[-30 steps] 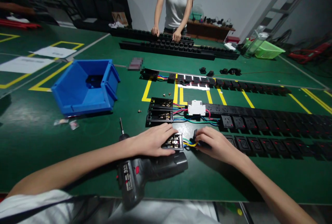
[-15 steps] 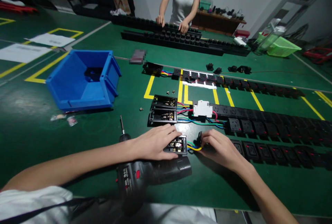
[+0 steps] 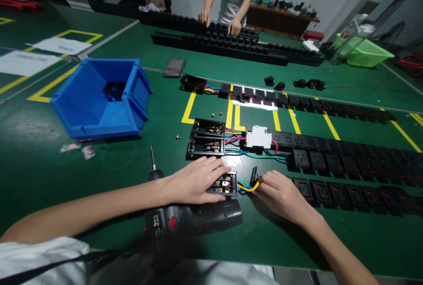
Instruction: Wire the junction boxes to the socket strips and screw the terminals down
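Left hand [image 3: 194, 182] open flat on small black terminal box [image 3: 226, 184]; at its 3 o'clock, right hand [image 3: 280, 194] pinching thin yellow wire [image 3: 246, 188].

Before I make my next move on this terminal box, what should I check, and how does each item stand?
1. Terminal box steadied: ok, left hand grips it on the table.
2. Yellow wire controlled: ok, right hand pinches it beside the box.
3. Yellow wire seated inside the box: cannot tell, too small.
4. Electric screwdriver at hand: ok, lies unheld beneath the left forearm.
5. Loose screws away from the hands: ok, they lie up by the other boxes.
6. Co-worker's hands apart: ok, on the far strips.
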The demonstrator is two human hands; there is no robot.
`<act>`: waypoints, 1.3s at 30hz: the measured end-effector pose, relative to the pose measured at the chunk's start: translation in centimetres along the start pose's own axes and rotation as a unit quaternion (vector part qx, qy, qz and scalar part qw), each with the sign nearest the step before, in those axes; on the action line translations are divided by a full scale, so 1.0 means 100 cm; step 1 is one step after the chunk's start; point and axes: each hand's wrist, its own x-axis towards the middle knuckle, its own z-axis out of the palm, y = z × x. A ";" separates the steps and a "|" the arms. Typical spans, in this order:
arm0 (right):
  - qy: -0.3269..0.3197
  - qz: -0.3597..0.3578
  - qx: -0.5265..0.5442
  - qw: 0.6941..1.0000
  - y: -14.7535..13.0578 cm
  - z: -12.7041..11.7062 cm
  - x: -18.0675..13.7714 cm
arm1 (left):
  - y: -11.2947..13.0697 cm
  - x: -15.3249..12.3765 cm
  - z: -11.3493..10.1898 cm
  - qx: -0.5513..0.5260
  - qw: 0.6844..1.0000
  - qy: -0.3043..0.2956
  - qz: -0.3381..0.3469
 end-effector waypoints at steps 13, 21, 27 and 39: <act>-0.006 0.038 -0.013 0.999 -0.001 0.002 -0.001 | -0.001 0.001 -0.002 0.024 0.999 0.019 0.010; -0.024 0.056 0.027 0.998 0.006 -0.010 -0.004 | -0.004 0.001 0.000 0.023 1.000 0.020 0.008; 0.044 0.042 0.114 0.992 0.014 -0.028 -0.002 | -0.006 0.000 0.003 0.028 0.998 0.046 0.021; -0.015 0.021 -0.029 0.999 0.067 -0.055 0.150 | -0.006 -0.003 0.004 0.049 0.994 0.084 0.038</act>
